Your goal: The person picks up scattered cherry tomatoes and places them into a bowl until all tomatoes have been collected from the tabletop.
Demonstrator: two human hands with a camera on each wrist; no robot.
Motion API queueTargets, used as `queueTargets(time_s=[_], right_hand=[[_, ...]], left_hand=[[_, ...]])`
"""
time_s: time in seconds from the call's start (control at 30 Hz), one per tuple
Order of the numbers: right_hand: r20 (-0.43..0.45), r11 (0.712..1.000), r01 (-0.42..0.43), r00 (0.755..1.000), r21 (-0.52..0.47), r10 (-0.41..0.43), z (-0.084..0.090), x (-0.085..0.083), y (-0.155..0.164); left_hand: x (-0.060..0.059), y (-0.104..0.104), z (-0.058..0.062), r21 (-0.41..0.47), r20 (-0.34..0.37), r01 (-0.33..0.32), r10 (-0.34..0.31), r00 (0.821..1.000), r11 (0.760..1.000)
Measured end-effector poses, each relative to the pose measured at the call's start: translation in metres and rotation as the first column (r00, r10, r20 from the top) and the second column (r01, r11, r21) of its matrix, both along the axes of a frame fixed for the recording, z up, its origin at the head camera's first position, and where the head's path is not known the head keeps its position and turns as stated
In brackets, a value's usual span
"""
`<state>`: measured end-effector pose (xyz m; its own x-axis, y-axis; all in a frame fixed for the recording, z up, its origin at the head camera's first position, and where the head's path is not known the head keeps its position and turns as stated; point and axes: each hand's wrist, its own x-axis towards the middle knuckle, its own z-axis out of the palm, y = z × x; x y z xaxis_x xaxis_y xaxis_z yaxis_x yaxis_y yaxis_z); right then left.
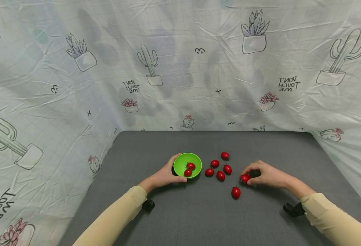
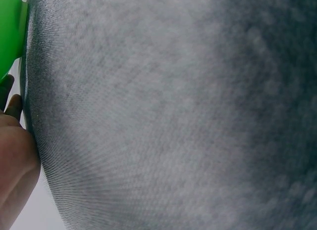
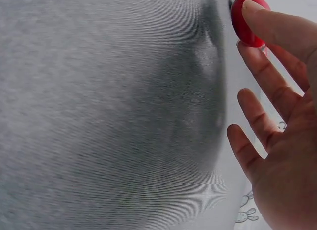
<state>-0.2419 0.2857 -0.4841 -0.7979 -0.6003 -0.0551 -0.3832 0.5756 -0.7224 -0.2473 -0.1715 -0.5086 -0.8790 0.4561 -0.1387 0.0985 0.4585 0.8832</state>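
A cactus-printed cloth (image 1: 180, 61) hung behind and at both sides of the grey table (image 1: 199, 218), closing it in like a small booth. Taking the green bowl (image 1: 180, 163) as the landmark, the person's left hand (image 1: 165, 176) lay against its left wall with the fingers curled around it and the thumb along the near rim, I think in order to keep the bowl from sliding; the left forearm in a beige sleeve (image 1: 113, 218) came in low over the table. Two cherry tomatoes (image 1: 189, 169) already sat inside the bowl. Just to the right of the bowl a loose group of five tomatoes (image 1: 220, 167) lay on the table, and one more tomato (image 1: 235, 192) lay alone, to the right of the bowl and nearer to the person. Further right of the bowl, past that group, the right hand (image 1: 266, 175) rested palm down with its wrist low, and it pinched a single tomato (image 3: 246, 22) between thumb and forefinger. In the right wrist view the other three fingers (image 3: 260, 116) were spread and relaxed, so only the tips did the holding. This tomato seemed to be touching the table.
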Motion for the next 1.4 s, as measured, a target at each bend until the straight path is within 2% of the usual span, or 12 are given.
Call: queueTargets(time_s=[0.67,1.03,1.4], right_hand=[[-0.019,0.989,0.126,0.992,-0.073,-0.128,0.032,-0.017,-0.023],[-0.062,0.993,0.095,0.993,-0.075,-0.099,0.049,-0.031,-0.045],[-0.04,0.993,0.048,0.998,-0.111,-0.053,0.059,-0.044,-0.074]], left_hand=[[0.001,0.001,0.003,0.026,-0.005,0.011,-0.01,1.0,1.0],[0.002,0.002,0.002,0.022,-0.004,0.001,-0.001,1.0,1.0],[0.007,0.004,0.002,-0.011,-0.005,-0.013,0.013,1.0,1.0]])
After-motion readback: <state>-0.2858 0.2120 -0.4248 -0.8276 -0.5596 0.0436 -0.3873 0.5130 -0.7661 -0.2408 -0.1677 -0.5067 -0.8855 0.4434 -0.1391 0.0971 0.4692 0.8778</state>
